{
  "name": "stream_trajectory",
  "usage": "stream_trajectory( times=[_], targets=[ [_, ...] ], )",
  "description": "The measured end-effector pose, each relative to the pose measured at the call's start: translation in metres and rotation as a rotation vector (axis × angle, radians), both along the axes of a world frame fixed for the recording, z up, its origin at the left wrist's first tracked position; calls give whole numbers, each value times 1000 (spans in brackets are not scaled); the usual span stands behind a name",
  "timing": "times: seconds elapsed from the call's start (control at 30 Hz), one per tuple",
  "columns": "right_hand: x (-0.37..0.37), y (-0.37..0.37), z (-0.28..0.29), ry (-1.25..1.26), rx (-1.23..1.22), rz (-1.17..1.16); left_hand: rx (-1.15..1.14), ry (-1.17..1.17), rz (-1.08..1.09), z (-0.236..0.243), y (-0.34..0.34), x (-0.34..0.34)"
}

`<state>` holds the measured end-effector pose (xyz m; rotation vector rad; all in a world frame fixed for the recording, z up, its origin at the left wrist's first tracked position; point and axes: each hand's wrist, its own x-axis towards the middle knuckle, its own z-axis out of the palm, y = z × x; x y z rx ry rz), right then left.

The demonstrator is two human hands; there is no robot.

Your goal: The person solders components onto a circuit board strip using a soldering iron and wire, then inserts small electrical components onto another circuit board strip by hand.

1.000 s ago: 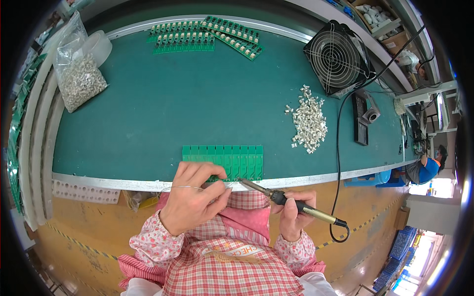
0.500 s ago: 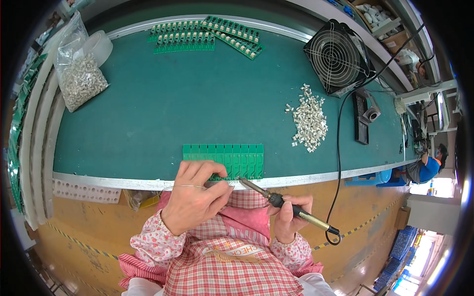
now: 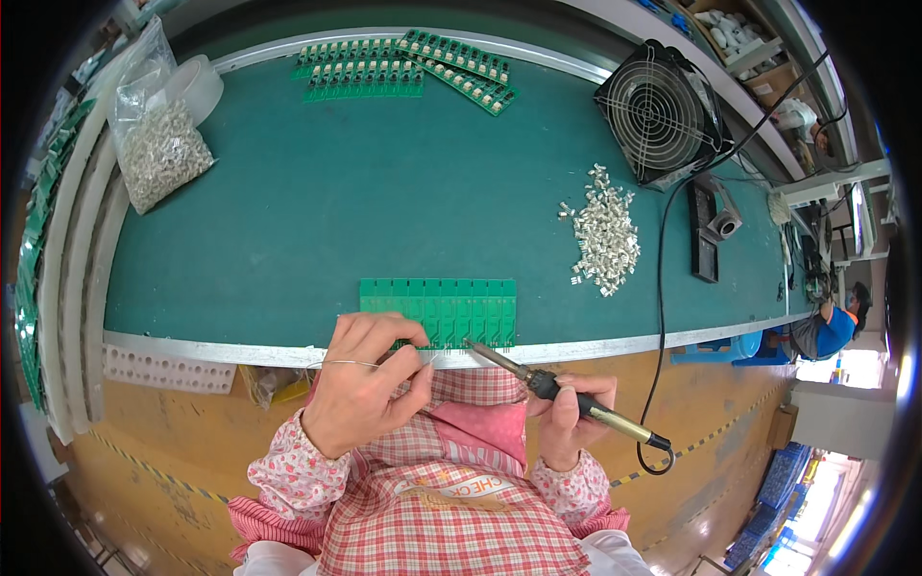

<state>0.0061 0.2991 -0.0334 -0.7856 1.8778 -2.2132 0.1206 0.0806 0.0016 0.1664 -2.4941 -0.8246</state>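
A panel of joined green circuit boards (image 3: 439, 300) lies flat at the near edge of the table. My right hand (image 3: 569, 415) is closed round a soldering iron (image 3: 540, 382), its tip over the panel's near edge, right of the middle; whether it touches cannot be told. My left hand (image 3: 370, 384) rests at the panel's near left corner, fingers bent, with a thin solder wire (image 3: 348, 362) pinched in it. The wire's short free end sticks out to the right, apart from the iron's tip. My left fingers cover the panel's lower left corner.
A heap of small white connectors (image 3: 607, 240) lies at the right, near a black fan (image 3: 657, 113) and an iron stand (image 3: 709, 230). The iron's cable (image 3: 661, 259) crosses the right side. At the far side are finished-looking boards (image 3: 363, 79); far left, a bag of connectors (image 3: 161, 154).
My left hand has drawn a little to the left, taking the solder wire away from the iron's tip. The iron has shifted slightly, its tip still at the panel's near edge.
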Motion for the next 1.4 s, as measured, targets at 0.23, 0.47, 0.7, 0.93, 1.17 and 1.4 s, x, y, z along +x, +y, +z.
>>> stream_trajectory(
  times=[0.23,0.47,0.7,0.93,1.17,1.4],
  targets=[
    [0,-3,-3,-20,27,72,-18,-19,-1,-3,0,-2],
    [5,-3,-7,-42,19,52,-39,-27,-17,-5,0,-3],
    [10,-6,-8,-17,-14,55,-46,-18,13,-3,3,-5],
    [10,-4,-7,-1,37,58,3,43,15,-6,2,-2],
    [4,-6,2,-38,-12,-62,16,94,37,-6,-6,7],
    [6,-12,1,-14,35,71,-46,42,41,-9,-7,8]
  ],
)
